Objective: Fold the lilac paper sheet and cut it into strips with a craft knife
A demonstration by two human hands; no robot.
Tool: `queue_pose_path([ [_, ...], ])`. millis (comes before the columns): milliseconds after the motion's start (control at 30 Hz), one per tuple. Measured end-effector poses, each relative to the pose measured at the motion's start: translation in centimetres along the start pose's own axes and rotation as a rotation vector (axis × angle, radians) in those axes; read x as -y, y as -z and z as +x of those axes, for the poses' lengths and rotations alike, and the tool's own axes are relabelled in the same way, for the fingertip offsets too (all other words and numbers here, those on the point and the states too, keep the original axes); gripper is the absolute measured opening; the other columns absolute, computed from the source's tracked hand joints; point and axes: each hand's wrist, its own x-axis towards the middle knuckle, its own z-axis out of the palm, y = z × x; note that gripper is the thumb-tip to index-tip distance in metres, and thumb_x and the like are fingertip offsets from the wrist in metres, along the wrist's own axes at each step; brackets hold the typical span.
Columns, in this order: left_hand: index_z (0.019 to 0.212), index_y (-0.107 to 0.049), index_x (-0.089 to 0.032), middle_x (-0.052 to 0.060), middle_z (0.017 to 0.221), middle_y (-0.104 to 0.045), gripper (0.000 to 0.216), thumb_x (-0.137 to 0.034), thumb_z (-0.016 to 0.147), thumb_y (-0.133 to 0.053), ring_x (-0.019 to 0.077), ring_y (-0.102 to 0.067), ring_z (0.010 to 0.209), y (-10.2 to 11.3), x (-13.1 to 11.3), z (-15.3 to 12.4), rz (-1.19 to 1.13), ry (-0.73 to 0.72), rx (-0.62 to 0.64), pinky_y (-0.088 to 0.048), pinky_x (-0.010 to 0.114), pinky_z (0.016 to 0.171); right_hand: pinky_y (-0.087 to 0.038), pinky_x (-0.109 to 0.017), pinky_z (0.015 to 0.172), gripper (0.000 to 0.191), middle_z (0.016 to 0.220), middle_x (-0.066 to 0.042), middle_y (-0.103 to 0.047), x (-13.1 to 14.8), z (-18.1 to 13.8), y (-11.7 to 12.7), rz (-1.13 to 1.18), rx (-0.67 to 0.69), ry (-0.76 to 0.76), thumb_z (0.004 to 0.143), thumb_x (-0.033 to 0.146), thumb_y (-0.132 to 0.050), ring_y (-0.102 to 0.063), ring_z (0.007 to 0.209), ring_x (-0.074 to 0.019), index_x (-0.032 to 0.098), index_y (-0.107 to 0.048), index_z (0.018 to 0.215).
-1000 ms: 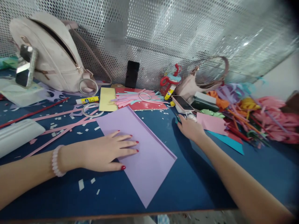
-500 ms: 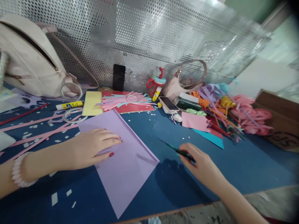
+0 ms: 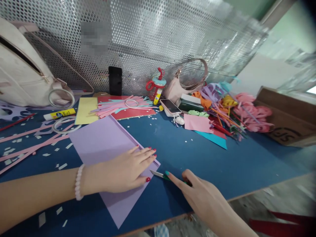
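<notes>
A lilac sheet of paper lies on the blue table with one long edge folded up. My left hand rests flat on its right corner, fingers stretched out, a bead bracelet on the wrist. My right hand is closed on a green-handled cutting tool. The tool's metal tip points left and almost touches the paper's corner, just under my left fingertips.
Behind stand a perforated metal screen, a beige bag, a black phone, a glue stick, tape rings, a red sheet with pink strips and a heap of coloured paper flowers. A cardboard box sits at the right. Paper scraps litter the left.
My right hand picked up the green tool near the pink phone and brought it back to the paper's right corner. My left hand slid right along the sheet. The view swung right.
</notes>
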Motion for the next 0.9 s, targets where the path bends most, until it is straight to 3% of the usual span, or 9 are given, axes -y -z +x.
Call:
queue_pose_path([
  [133,0.151,-0.021,-0.007,0.015,0.158,-0.011,0.066,-0.046,0.099,-0.037,0.0296,-0.014,0.145,-0.6,-0.2,0.7,-0.007,0.076,0.103,-0.019,0.048,0.116,-0.050,-0.024,0.047,0.054,0.083,-0.007,-0.058,-0.3,-0.1,-0.1,0.041,-0.006,-0.038,0.082,0.001,-0.033,-0.056,0.050,-0.0119,0.019,-0.060,0.126],
  [300,0.153,-0.014,-0.012,0.012,0.159,-0.006,0.073,-0.054,0.096,-0.035,0.0301,-0.007,0.146,-1.2,0.6,0.5,-0.024,0.105,0.064,-0.014,0.052,0.116,-0.048,-0.023,0.050,0.049,0.082,-0.005,-0.057,-0.9,0.0,-0.5,0.038,-0.005,-0.066,0.087,0.005,-0.035,-0.054,0.050,-0.0105,0.022,-0.061,0.125],
  [433,0.152,-0.015,-0.013,0.010,0.158,-0.013,0.069,-0.050,0.098,-0.034,0.0272,-0.011,0.146,-1.5,0.9,0.6,-0.048,0.048,0.050,-0.008,0.053,0.117,-0.050,-0.027,0.055,0.044,0.079,-0.005,-0.057,-1.2,0.4,-0.7,0.016,-0.066,-0.064,0.089,0.007,-0.037,-0.057,0.059,-0.0148,0.020,-0.062,0.123],
  [633,0.150,-0.026,-0.018,0.008,0.155,-0.027,0.057,-0.041,0.099,-0.036,0.0251,-0.022,0.144,-1.5,0.8,0.7,-0.061,-0.075,-0.020,-0.004,0.049,0.118,-0.050,-0.033,0.061,0.042,0.082,-0.007,-0.058,-1.6,0.6,-0.7,0.025,-0.037,-0.051,0.090,0.009,-0.040,-0.059,0.068,-0.0192,0.019,-0.061,0.125],
  [900,0.149,-0.026,-0.018,0.004,0.155,-0.028,0.056,-0.041,0.099,-0.038,0.0228,-0.022,0.144,-1.8,1.0,0.7,-0.109,-0.084,-0.008,0.001,0.047,0.117,-0.050,-0.036,0.062,0.042,0.081,-0.005,-0.057,-1.8,0.8,-0.6,0.061,0.020,-0.017,0.089,0.008,-0.043,-0.058,0.070,-0.0207,0.017,-0.058,0.127],
])
